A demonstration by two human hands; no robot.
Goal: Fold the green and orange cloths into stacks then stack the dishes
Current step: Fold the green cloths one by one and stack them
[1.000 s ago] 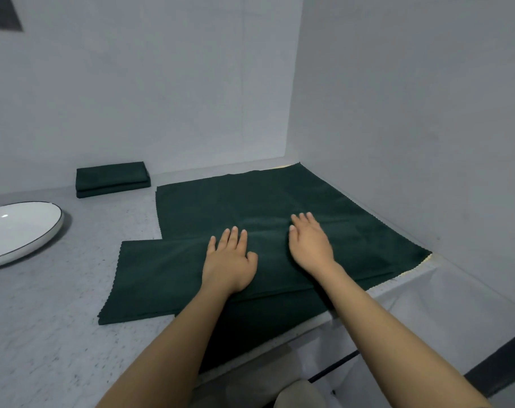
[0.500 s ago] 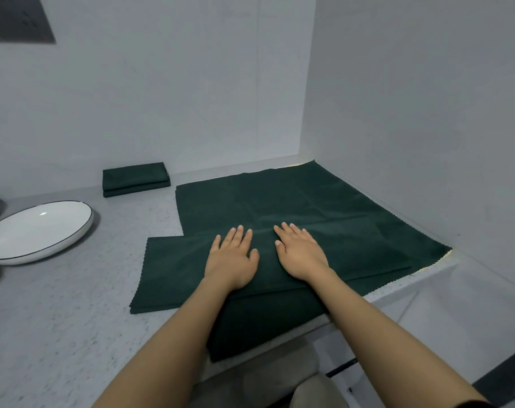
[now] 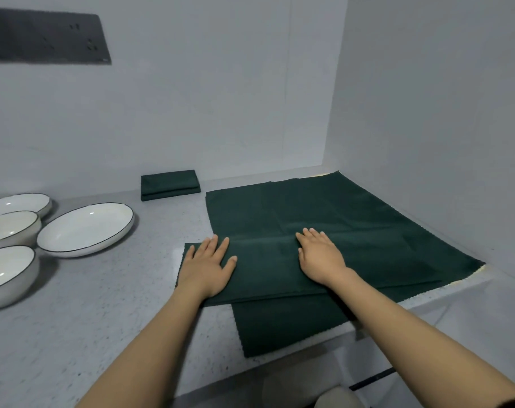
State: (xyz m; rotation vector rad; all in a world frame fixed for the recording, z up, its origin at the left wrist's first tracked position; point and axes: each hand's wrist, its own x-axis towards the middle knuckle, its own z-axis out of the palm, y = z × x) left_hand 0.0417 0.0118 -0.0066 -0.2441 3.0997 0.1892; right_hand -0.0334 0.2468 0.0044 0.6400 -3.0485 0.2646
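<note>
Head view: both hands lie flat, fingers straight, on a folded green cloth (image 3: pixel 268 269) spread over the grey counter (image 3: pixel 103 313); neither hand grips anything. The left hand (image 3: pixel 207 267) presses the folded strip's left end, the right hand (image 3: pixel 319 257) presses near its middle, and the 2 are well apart. Beyond and to the right of the right hand a larger green cloth (image 3: pixel 324 207) lies open beneath the strip, reaching the corner of the walls; its near edge hangs over the counter's front below the wrists. Far beyond the left hand, against the back wall, sits a small stack of folded green cloth (image 3: pixel 170 184). Well to the left of the left hand stand 4 white dishes with dark rims: a wide shallow dish (image 3: pixel 85 229) nearest, then 3 more (image 3: pixel 7 228) at the frame's edge. All 4 hold nothing.
</note>
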